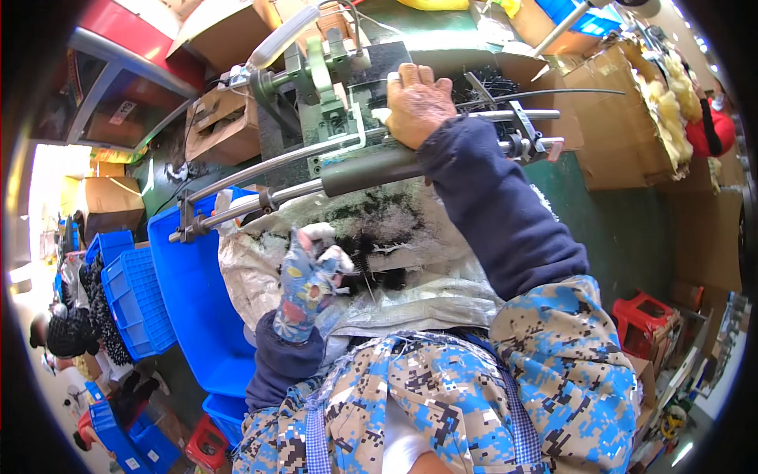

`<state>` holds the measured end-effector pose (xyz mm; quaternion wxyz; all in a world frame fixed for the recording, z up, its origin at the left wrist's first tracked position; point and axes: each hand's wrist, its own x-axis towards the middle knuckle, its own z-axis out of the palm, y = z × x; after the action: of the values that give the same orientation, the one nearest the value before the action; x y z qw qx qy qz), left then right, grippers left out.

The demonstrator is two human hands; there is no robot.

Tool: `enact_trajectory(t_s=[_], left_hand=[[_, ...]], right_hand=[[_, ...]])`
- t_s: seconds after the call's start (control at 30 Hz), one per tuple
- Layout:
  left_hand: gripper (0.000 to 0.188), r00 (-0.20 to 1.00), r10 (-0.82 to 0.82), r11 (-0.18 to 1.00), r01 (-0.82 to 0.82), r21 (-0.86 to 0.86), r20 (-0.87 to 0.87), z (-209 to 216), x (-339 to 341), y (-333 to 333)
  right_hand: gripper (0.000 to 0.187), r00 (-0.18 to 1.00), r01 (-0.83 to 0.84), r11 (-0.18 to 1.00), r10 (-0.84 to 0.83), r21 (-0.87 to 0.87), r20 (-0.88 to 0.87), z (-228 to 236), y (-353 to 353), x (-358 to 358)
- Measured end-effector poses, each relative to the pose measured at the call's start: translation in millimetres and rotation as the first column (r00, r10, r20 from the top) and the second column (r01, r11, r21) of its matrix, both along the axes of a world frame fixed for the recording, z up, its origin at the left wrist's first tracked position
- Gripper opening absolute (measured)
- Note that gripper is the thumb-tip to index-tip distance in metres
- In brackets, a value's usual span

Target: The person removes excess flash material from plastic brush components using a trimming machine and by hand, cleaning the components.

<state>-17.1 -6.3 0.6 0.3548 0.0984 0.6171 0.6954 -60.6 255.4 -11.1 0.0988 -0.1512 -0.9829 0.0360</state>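
My left hand [306, 276], in a light-blue flowered glove with pale fingertips, hovers over a whitish sheet [426, 291] across my lap. Its fingers are curled together; what they pinch, if anything, is too small to make out. Black bristly bits [365, 261] lie on the sheet beside it. My bare right hand [421, 107] rests palm down on a metal machine [320, 87], fingers laid forward and thumb apart, its underside hidden. Below that hand, a dark roller-like cylinder [371, 171] runs along the machine's steel rail [296, 192].
A big blue bin [197, 316] stands at my left, with blue crates [136, 300] beyond it. Cardboard boxes [616, 118] sit at the right and back left. A thin dark rod [553, 92] juts rightward from the machine. Red stools [643, 320] stand at both sides.
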Motion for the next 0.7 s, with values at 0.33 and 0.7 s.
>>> enact_trajectory(t_s=[0.33,0.7], left_hand=[[0.031,0.999,0.028,0.999,-0.026,-0.045,0.042,12.3,2.1,-6.3],[0.013,0.992,0.069,0.977,-0.088,-0.192,-0.104,6.4,-4.7,-11.1]], right_hand=[[0.038,0.998,-0.047,0.992,0.052,-0.115,0.043,7.5,-44.0,-20.2],[0.030,0.993,-0.053,0.993,0.041,0.109,0.109,7.4,-3.9,-1.4]])
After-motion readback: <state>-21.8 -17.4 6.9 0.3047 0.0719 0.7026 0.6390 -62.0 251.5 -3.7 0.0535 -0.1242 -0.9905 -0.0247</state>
